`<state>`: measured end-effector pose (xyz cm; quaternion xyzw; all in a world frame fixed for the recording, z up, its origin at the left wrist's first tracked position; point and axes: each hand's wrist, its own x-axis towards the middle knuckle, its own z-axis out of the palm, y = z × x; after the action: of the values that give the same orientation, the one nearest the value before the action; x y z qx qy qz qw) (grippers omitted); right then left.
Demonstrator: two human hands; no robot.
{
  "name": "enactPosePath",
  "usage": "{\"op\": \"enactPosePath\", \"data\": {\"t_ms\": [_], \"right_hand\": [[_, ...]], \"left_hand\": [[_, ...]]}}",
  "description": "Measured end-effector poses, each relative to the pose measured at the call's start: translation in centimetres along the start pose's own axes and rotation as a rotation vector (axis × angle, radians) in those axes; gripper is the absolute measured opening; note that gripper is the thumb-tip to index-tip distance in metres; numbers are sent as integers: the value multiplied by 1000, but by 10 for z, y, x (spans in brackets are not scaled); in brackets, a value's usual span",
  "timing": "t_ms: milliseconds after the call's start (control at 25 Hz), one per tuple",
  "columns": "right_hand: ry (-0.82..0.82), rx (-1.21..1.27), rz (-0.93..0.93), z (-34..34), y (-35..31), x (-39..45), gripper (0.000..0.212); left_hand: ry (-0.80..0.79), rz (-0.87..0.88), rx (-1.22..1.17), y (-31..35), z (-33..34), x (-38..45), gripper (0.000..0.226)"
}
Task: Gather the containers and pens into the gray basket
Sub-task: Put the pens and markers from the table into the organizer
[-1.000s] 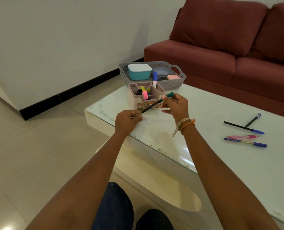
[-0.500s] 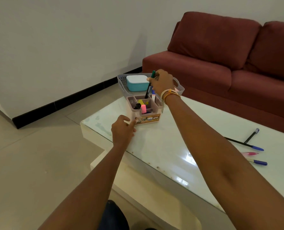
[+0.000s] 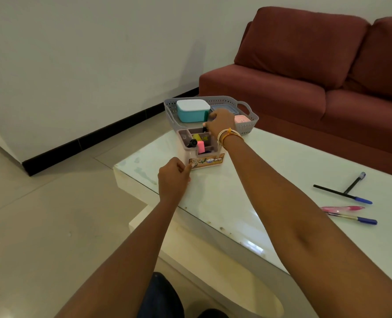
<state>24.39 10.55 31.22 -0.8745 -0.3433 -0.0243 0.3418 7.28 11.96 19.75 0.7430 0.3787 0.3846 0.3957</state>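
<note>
The gray basket [image 3: 248,105] stands at the table's far corner. It holds a teal container with a white lid [image 3: 192,111], a blue-lidded container [image 3: 223,107] and a small pink container [image 3: 242,119]. Against its near side stands a beige pen organizer [image 3: 206,160] with highlighters in its compartments. My right hand [image 3: 220,122] hovers over the organizer's back compartment, gripping a green pen [image 3: 204,129] that points down into it and is mostly hidden by my fingers. With curled fingers, my left hand [image 3: 174,177] pinches the organizer's front left corner.
Several pens lie loose at the right of the glass table [image 3: 270,180]: two black ones with blue caps [image 3: 341,193], a pink one [image 3: 341,208] and a clear blue one [image 3: 350,218]. A red sofa [image 3: 305,88] stands behind the table. Tiled floor lies to the left.
My right hand carried the green pen from the table front up over the organizer and lowered it into the back compartment. My left hand moved forward to the organizer's corner.
</note>
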Motion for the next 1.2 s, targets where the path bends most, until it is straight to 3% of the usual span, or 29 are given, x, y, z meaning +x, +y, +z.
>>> {"op": "enactPosePath", "data": {"t_ms": [80, 240, 360, 560, 800, 920, 1080, 1200], "right_hand": [[56, 81, 44, -15, 9, -21, 33], [106, 156, 138, -30, 47, -79, 24], [137, 87, 218, -39, 88, -125, 22], [274, 23, 257, -59, 144, -193, 28], [486, -222, 295, -114, 208, -234, 38], [408, -402, 421, -136, 244, -241, 52], [168, -437, 348, -142, 264, -228, 55], [123, -460, 283, -135, 259, -221, 48]], "left_hand": [[-37, 79, 98, 4, -3, -5, 28], [-304, 376, 514, 19, 4, -37, 19], [-400, 432, 667, 34, 23, -74, 32], [-662, 456, 751, 65, 51, -126, 51], [-694, 467, 677, 88, 75, -145, 46], [-739, 472, 593, 107, 98, -163, 45], [-730, 408, 506, 114, 114, -165, 47], [-717, 416, 468, 107, 114, -164, 46]]}}
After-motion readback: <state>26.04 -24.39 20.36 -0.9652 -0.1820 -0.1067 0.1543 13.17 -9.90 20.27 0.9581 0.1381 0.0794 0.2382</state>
